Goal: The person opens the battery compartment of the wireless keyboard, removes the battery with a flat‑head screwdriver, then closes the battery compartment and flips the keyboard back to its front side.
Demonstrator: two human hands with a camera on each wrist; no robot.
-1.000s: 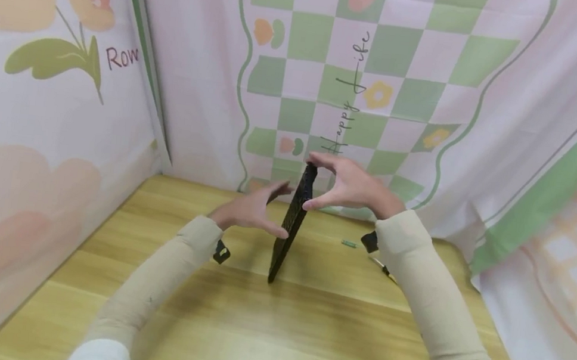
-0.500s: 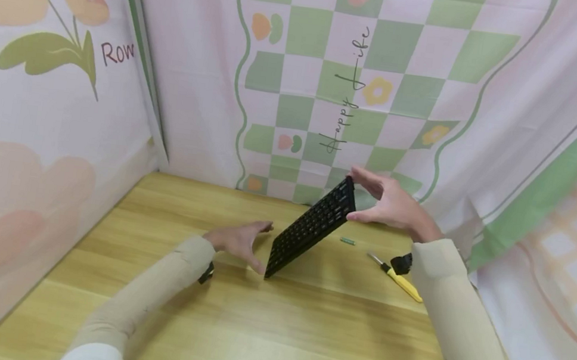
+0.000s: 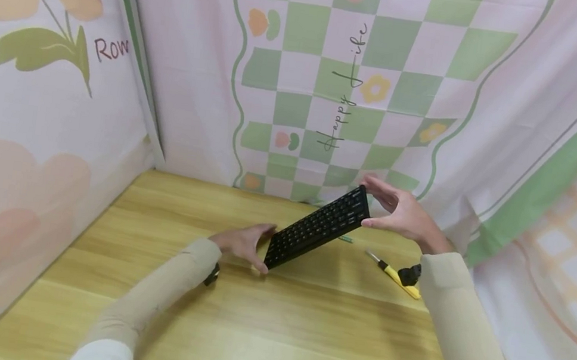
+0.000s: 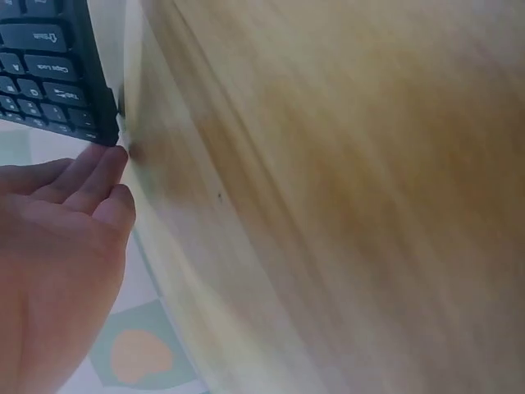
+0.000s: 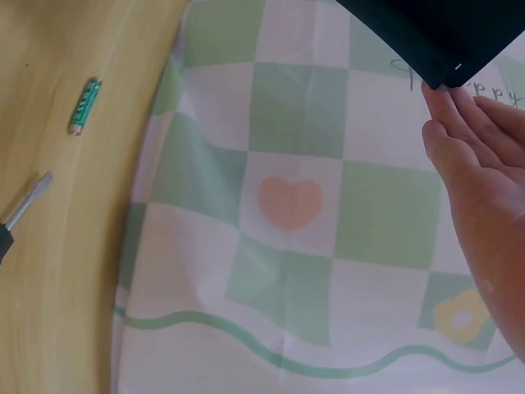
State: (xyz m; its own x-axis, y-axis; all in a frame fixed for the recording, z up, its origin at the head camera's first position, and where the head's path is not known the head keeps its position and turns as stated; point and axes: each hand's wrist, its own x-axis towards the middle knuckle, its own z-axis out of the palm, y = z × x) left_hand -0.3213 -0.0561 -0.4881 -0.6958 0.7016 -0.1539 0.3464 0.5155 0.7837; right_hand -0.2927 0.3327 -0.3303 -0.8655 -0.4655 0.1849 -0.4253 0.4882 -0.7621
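Note:
A black keyboard (image 3: 317, 225) slants between both hands in the head view, keys facing the person. Its left end is low by the tabletop and its right end is raised. My left hand (image 3: 245, 245) holds the low end, thumb at the near corner and fingers at the far one. In the left wrist view its fingertips touch the corner beside the Tab and Caps Lock keys. At the raised end my right hand (image 3: 404, 217) grips across the width with thumb and fingers. From the right wrist, the dark underside (image 5: 447, 37) shows above the fingertips.
On the wooden table (image 3: 248, 331) lies a screwdriver with a yellow handle (image 3: 399, 279), right of the keyboard. A small green battery (image 5: 84, 106) lies near its tip, partly behind the keyboard in the head view. Patterned curtains (image 3: 301, 73) stand behind and beside the table.
From nearly upright, the keyboard has tipped over toward the right, its key side turning into view. My right hand moved right and down with it; my left hand dropped to the low end.

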